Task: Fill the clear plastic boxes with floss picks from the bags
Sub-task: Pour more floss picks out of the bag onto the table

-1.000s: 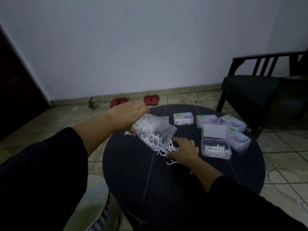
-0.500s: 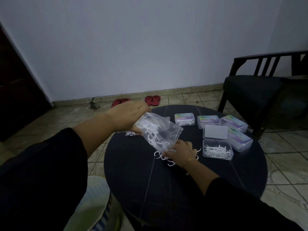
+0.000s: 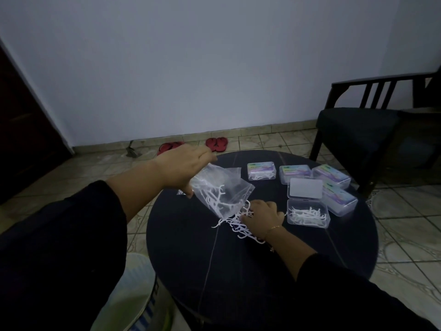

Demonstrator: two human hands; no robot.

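While the left hand (image 3: 183,167) is pinching the thin clear plastic bag (image 3: 220,191) by its upper end, tipping it, the right hand (image 3: 261,217) is curling over spilled small white floss picks (image 3: 235,225) on the round dark table (image 3: 238,271). Featherlight and tangle-prone, they are probably best gathered in bunches for the open clear plastic box (image 3: 307,214) alongside.

open box (image 3: 307,214) right of loose picks (image 3: 238,225); closed boxes (image 3: 261,171) behind.

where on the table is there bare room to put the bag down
Free: the near half of the table, between the loose picks and the near rim. Crowded: the far right, with four closed boxes and the open box.
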